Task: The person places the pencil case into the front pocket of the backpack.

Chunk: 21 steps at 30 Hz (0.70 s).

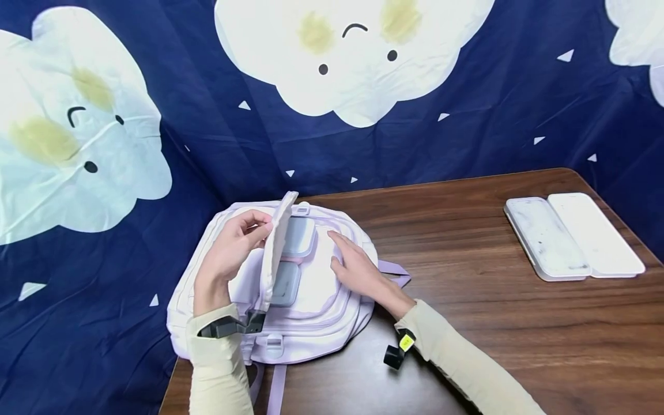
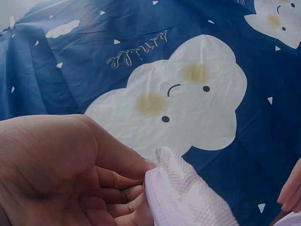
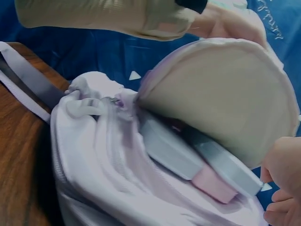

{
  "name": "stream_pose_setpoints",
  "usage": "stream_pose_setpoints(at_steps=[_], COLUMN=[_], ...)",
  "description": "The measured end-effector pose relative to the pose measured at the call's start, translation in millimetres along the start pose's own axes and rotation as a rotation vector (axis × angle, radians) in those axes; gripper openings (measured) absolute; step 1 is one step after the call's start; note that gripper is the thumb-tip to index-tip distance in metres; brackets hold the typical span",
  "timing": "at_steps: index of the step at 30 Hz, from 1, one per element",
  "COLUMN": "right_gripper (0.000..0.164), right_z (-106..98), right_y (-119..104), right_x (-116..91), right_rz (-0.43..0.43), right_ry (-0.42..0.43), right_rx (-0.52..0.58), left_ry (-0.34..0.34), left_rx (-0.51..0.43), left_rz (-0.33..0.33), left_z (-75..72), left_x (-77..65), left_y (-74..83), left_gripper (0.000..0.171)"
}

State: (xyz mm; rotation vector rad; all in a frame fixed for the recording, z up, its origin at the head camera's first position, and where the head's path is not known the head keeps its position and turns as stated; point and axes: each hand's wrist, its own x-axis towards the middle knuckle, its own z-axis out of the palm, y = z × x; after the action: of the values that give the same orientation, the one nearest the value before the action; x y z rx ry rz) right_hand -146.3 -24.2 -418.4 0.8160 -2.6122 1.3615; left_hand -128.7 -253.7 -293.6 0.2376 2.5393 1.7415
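A white and lilac backpack [image 1: 332,334] lies on the table, its front pocket unzipped. My left hand [image 1: 230,248] pinches the upper edge of the pocket flap [image 1: 276,248] between thumb and fingers, holding it raised; the flap's pale lining [image 3: 221,94] shows in the right wrist view. Inside the pocket sit two grey-blue rounded boxes [image 1: 299,236], [image 3: 225,157], with a pink item [image 3: 216,183] between them, all partly covered by the pocket. My right hand [image 1: 358,268] lies over the right side of the backpack, fingers extended beside the boxes and holding nothing.
An open white hinged case [image 1: 552,236] lies on the wooden table [image 1: 441,225] at the far right. Lilac straps [image 1: 394,268] stick out from the backpack. A dark blue cloth with clouds [image 1: 207,132] hangs behind and to the left.
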Motion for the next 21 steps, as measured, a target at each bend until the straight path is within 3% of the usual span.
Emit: stream_pose_setpoints(at_steps=[9,21], right_gripper=[0.045,0.043], right_z=[-34.1,-81.6], right_y=[0.3,28.6], right_x=[-0.4,-25.4], right_rz=[-0.062,0.042], right_ry=[0.099,0.231], right_rx=[-0.03,-0.023], left_ry=[0.004,0.004], left_rx=[-0.025,-0.036], left_rz=[-0.004,0.004], left_z=[-3.7,-5.4], left_x=[-3.3,-4.5], left_y=[-3.7,-4.1], left_gripper=[0.011,0.008])
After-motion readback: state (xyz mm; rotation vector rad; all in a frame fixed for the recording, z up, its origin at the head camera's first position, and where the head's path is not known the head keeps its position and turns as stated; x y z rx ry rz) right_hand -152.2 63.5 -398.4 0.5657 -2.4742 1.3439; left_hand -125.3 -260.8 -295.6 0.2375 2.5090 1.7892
